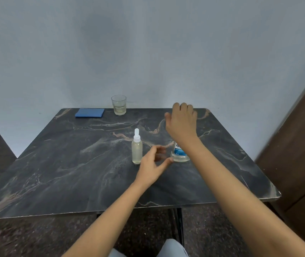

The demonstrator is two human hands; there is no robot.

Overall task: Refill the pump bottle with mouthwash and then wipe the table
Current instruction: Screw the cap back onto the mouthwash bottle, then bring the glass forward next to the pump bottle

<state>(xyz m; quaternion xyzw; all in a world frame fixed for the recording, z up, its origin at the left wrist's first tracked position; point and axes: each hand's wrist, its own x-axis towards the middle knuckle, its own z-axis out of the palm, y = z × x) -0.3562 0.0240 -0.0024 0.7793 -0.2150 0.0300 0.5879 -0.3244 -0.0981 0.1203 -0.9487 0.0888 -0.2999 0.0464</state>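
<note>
A small clear pump bottle (pixel 137 152) with a white pump top stands upright mid-table, holding pale liquid. To its right stands the mouthwash bottle (pixel 180 154), clear with a blue label, its upper part hidden behind my right forearm. My left hand (pixel 152 166) hovers between the two bottles, fingers spread, one fingertip near the mouthwash bottle's base. My right hand (pixel 182 121) is raised above and beyond the mouthwash bottle, fingers curled loosely downward, with nothing visible in it.
A folded blue cloth (pixel 90 112) lies at the far left edge of the dark marble table (pixel 73 164). A drinking glass (pixel 119 105) with a little pale liquid stands at the far edge by the wall. A brown door is at the right.
</note>
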